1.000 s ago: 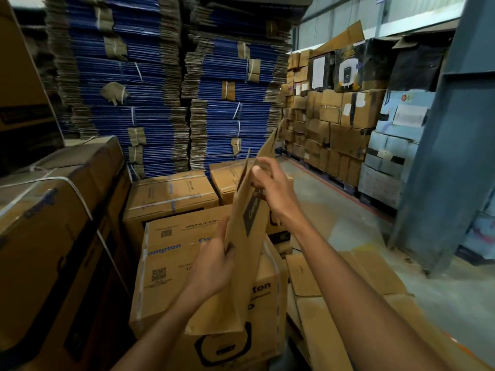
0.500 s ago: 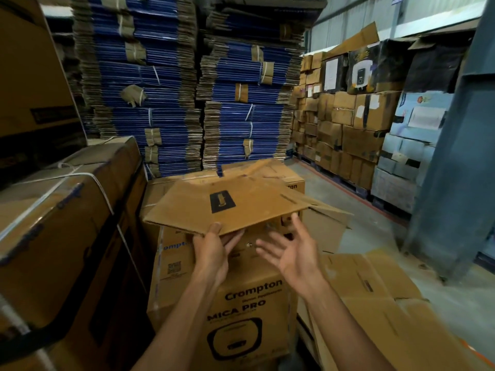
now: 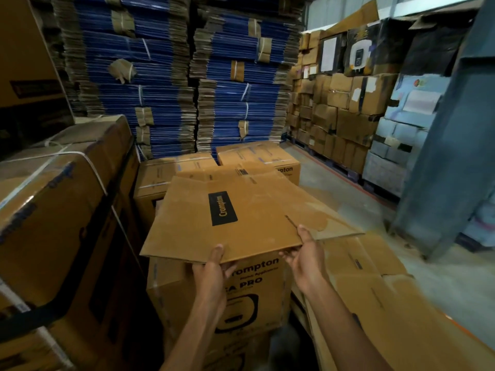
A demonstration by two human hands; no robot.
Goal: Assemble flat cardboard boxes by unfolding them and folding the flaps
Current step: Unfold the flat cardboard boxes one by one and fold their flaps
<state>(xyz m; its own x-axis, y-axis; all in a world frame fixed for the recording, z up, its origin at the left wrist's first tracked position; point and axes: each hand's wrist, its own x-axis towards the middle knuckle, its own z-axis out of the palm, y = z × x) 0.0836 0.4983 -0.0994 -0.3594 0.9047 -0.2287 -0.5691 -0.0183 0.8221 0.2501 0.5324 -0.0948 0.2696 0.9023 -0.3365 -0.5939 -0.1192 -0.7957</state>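
A flat brown cardboard box with a black label lies nearly level in front of me, above a sealed printed carton. My left hand holds its near edge, thumb on top and fingers underneath. My right hand grips the near right corner, thumb on top by a flap slit. Loose flaps stick out to the right and at the far side.
More flat cardboard lies in a pile on the floor at the right. Strapped large cartons stand close at the left. Tall stacks of blue flat boxes rise behind, stacked cartons and a blue-grey column at the right.
The box went from upright and edge-on to flat and level. My right hand, spread and free half a second ago, now grips the near right corner; my left stays on the near edge.
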